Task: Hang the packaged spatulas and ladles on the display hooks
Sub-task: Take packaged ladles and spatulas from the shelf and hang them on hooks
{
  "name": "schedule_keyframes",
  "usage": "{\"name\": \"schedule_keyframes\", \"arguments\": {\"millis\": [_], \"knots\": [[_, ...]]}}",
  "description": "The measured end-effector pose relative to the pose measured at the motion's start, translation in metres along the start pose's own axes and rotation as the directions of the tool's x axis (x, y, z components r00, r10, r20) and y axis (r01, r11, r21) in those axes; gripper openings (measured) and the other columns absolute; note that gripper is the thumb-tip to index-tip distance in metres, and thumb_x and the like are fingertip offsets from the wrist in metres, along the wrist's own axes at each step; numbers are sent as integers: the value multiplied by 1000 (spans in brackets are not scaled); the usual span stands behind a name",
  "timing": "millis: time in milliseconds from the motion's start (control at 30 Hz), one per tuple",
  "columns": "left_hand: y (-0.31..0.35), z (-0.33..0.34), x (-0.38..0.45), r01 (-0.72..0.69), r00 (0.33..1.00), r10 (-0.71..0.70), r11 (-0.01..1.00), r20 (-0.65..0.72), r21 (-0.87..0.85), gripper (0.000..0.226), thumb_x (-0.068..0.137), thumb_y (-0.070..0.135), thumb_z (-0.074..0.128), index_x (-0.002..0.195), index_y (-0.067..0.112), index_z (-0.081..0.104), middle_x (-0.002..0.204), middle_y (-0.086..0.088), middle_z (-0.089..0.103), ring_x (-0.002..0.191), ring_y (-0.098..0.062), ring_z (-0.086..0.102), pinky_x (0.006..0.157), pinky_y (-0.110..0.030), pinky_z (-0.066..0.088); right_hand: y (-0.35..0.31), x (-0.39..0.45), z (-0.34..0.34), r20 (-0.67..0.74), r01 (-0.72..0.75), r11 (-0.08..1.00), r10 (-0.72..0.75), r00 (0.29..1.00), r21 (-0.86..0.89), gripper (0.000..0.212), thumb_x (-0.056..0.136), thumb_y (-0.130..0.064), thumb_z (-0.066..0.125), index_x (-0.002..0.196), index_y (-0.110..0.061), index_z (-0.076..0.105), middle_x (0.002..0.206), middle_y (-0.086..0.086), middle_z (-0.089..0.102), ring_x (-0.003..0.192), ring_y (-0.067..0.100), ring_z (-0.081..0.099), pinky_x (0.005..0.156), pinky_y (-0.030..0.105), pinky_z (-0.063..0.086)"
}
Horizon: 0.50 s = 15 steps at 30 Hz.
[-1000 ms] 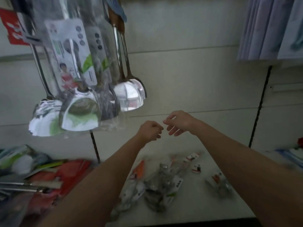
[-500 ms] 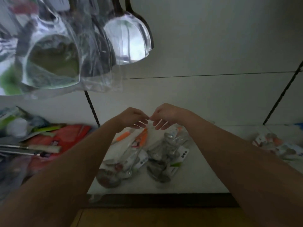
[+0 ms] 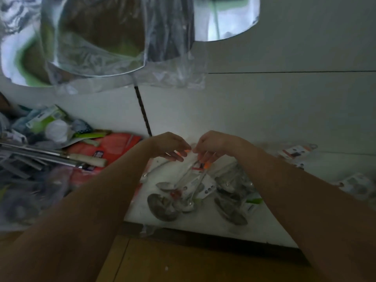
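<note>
Both hands met fingertip to fingertip above the white shelf (image 3: 264, 231): the left hand (image 3: 169, 146) had its fingers curled downward, and the right hand (image 3: 211, 144) had curled fingers too, its tips just above a packaged ladle's orange handle end (image 3: 206, 165). Whether either hand actually pinched that package could not be told, as the fingers hid the contact. Packaged ladles and spoons (image 3: 179, 196) lay in a loose heap on the shelf below the hands, with another group (image 3: 232, 204) just to the right and further packs (image 3: 295, 152) near the back wall. Overhead, bagged spatulas (image 3: 97, 37) hung close to the camera, blurred. To the left lay a clutter of red packaging (image 3: 114, 145) and long-handled utensils (image 3: 50, 156).
</note>
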<state>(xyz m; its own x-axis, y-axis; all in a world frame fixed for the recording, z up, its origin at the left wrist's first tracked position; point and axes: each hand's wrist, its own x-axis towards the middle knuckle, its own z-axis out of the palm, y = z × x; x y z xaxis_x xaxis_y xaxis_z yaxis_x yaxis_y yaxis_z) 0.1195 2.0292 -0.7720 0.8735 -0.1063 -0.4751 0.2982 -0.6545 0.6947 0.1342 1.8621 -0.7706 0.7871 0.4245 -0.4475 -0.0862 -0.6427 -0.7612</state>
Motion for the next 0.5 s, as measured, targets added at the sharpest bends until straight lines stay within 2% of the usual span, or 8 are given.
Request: {"name": "schedule_keyframes", "arguments": {"millis": [67, 133, 200, 267, 400, 500], "knots": [[-7, -6, -1, 13, 1000, -13, 1000, -1, -12, 18, 95, 15, 48, 97, 17, 66, 100, -6, 68, 86, -22, 68, 75, -26, 50, -3, 9, 9, 30, 5, 1000, -6, 1000, 19, 21, 89, -17, 63, 101, -1, 56, 82, 10, 62, 68, 21, 62, 73, 36, 54], [-16, -13, -3, 27, 1000, -28, 999, -9, -27, 18, 96, 14, 47, 95, 16, 65, 98, -7, 68, 83, -21, 67, 75, -27, 50, -8, 18, 19, 67, 20, 1000, -21, 998, 22, 15, 89, -16, 62, 94, -3, 57, 81, 9, 62, 68, 20, 63, 65, 30, 55], [-25, -21, -5, 48, 999, -48, 999, -20, -26, 18, 97, 15, 46, 102, 14, 63, 104, -11, 66, 87, -24, 66, 85, -33, 51, -15, 25, 31, 109, 34, 999, -37, 993, 28, 12, 90, -14, 60, 93, -4, 56, 83, 10, 62, 67, 18, 62, 57, 24, 52], [-33, -29, -8, 67, 997, -68, 997, -41, -28, 23, 97, 16, 46, 112, 10, 61, 110, -14, 64, 97, -30, 65, 94, -37, 48, -22, 32, 40, 143, 54, 998, -59, 988, 34, 15, 92, -13, 59, 100, -1, 55, 87, 12, 61, 69, 19, 62, 63, 27, 50], [-46, -41, -21, 94, 991, -98, 994, -89, -55, 30, 99, 15, 42, 123, 5, 57, 109, -12, 62, 94, -27, 64, 81, -29, 52, -35, 43, 54, 161, 89, 994, -97, 982, 59, 15, 91, -10, 58, 103, -1, 56, 85, 12, 61, 67, 19, 62, 65, 28, 51], [-52, -44, -27, 122, 988, -125, 992, -94, -37, 32, 100, 17, 39, 127, 6, 54, 116, -14, 61, 108, -31, 61, 87, -32, 51, -38, 48, 59, 184, 99, 993, -109, 977, 64, 15, 90, -11, 60, 100, -1, 56, 81, 11, 61, 67, 20, 63, 65, 29, 52]]}}
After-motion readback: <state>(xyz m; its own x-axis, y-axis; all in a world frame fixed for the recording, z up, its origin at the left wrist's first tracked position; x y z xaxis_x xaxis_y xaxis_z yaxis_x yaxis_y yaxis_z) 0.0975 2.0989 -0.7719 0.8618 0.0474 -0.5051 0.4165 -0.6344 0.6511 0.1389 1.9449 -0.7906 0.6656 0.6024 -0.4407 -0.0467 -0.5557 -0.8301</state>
